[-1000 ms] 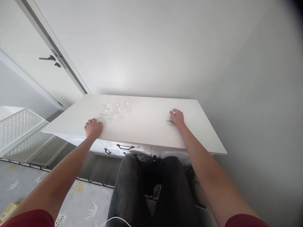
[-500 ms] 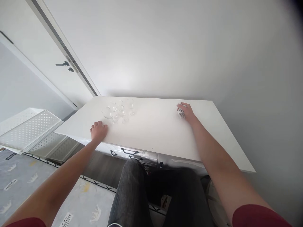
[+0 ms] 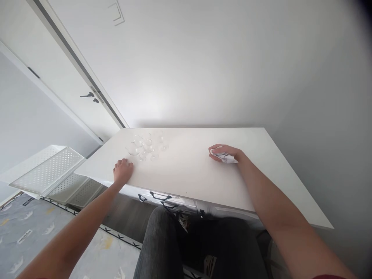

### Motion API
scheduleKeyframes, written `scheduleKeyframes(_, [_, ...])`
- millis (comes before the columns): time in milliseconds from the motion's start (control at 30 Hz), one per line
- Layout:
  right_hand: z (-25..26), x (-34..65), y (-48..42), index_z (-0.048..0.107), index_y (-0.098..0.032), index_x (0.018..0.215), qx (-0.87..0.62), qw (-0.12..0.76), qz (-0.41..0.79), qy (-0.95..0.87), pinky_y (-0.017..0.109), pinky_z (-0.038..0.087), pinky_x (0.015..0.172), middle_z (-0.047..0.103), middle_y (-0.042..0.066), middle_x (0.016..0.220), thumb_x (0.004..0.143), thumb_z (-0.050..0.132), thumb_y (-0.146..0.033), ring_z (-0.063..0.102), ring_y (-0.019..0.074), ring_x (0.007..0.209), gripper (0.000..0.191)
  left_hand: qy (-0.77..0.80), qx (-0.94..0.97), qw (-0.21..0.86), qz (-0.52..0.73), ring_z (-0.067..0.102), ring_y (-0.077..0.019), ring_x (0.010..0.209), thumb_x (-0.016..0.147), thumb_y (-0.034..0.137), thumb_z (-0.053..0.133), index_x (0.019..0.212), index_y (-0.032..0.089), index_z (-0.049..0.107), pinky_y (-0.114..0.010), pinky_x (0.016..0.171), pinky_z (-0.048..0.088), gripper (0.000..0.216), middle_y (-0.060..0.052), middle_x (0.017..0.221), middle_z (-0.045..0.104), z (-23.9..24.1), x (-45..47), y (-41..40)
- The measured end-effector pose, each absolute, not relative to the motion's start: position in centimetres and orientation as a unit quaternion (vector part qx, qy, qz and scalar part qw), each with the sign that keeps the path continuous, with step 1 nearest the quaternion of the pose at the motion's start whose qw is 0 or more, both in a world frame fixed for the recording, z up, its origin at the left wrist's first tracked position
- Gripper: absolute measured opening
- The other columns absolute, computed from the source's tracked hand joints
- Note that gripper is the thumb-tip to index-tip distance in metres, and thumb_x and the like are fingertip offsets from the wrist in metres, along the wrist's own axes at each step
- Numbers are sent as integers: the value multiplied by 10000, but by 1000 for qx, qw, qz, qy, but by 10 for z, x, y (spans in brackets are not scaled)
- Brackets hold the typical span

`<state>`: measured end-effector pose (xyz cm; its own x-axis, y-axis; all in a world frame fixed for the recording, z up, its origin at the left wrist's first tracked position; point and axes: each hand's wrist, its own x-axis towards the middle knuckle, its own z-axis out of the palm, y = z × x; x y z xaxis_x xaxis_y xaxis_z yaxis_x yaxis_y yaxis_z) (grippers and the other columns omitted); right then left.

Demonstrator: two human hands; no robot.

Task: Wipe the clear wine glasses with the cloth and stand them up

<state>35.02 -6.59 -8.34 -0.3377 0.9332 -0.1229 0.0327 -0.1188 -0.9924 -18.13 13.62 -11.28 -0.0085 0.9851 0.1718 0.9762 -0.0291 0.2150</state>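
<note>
My right hand (image 3: 226, 152) is closed on a crumpled white cloth (image 3: 225, 157) and presses it onto the white tabletop (image 3: 192, 170), right of the middle. My left hand (image 3: 123, 170) rests on the table near its front left edge, fingers curled down against the surface, holding nothing I can see. Just beyond the left hand stands a cluster of several clear stemmed glasses (image 3: 147, 145).
The table has drawers with dark handles (image 3: 159, 196) under its front edge, above my knees. A white perforated rack (image 3: 49, 170) stands to the left on a patterned floor mat. A door with a dark lever handle (image 3: 89, 95) is at the back left; a plain wall lies behind.
My right hand with the cloth has slid back toward me and a little left across the tabletop. The left hand has stayed put. The camera view has shifted.
</note>
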Motion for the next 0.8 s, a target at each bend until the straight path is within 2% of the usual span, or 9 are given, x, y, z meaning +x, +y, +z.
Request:
scheduleKeyframes(100, [-78, 346, -70, 590, -200, 699, -427, 340, 621, -562, 281, 343, 486, 585, 26, 636, 793, 772, -596, 449, 140, 524, 446, 697, 703, 22, 139, 462, -419, 1391, 972, 398, 381, 1452, 132, 514, -556, 1141, 371, 565, -232, 1492, 527, -111, -180, 135])
scheduleKeyframes(233, [-79, 344, -71, 619, -197, 737, -433, 365, 613, -550, 283, 338, 465, 597, 32, 647, 788, 776, -615, 451, 142, 513, 450, 698, 703, 25, 137, 466, -417, 1388, 975, 400, 381, 1457, 131, 513, -558, 1143, 372, 568, -231, 1488, 530, -109, -179, 133])
scheduleKeyframes(367, [-89, 343, -58, 635, -195, 767, -441, 482, 547, -523, 303, 382, 468, 635, 55, 699, 687, 859, -597, 508, 169, 530, 467, 697, 704, 24, 135, 460, -420, 1389, 984, 407, 370, 1463, 120, 511, -562, 1142, 375, 576, -232, 1493, 527, -109, -180, 133])
scheduleKeyframes(467, [-95, 347, -41, 604, -238, 874, -431, 608, 463, -480, 322, 456, 563, 637, 48, 797, 747, 692, -781, 594, 213, 692, 565, 697, 704, 22, 134, 454, -419, 1394, 985, 406, 368, 1467, 123, 510, -564, 1148, 369, 577, -231, 1495, 524, -109, -180, 134])
scheduleKeyframes(567, [-99, 354, -28, 577, -260, 908, -423, 735, 347, -401, 349, 498, 646, 618, 47, 835, 789, 606, -819, 631, 243, 826, 572, 699, 702, 21, 134, 456, -418, 1393, 982, 404, 375, 1465, 124, 511, -561, 1147, 370, 575, -230, 1493, 524, -109, -180, 134])
scheduleKeyframes(633, [-102, 358, -24, 569, -261, 878, -425, 766, 310, -369, 360, 509, 672, 600, 42, 818, 777, 666, -778, 632, 241, 830, 536, 700, 701, 21, 134, 460, -421, 1388, 980, 407, 379, 1459, 118, 514, -563, 1141, 377, 575, -235, 1492, 523, -109, -180, 134])
scheduleKeyframes(800, [-104, 358, -26, 550, -251, 822, -429, 746, 338, -382, 363, 511, 695, 625, 52, 874, 797, 698, -668, 613, 227, 820, 443, 699, 702, 19, 134, 469, -423, 1382, 982, 407, 378, 1451, 128, 520, -566, 1136, 383, 565, -236, 1487, 530, -108, -179, 134])
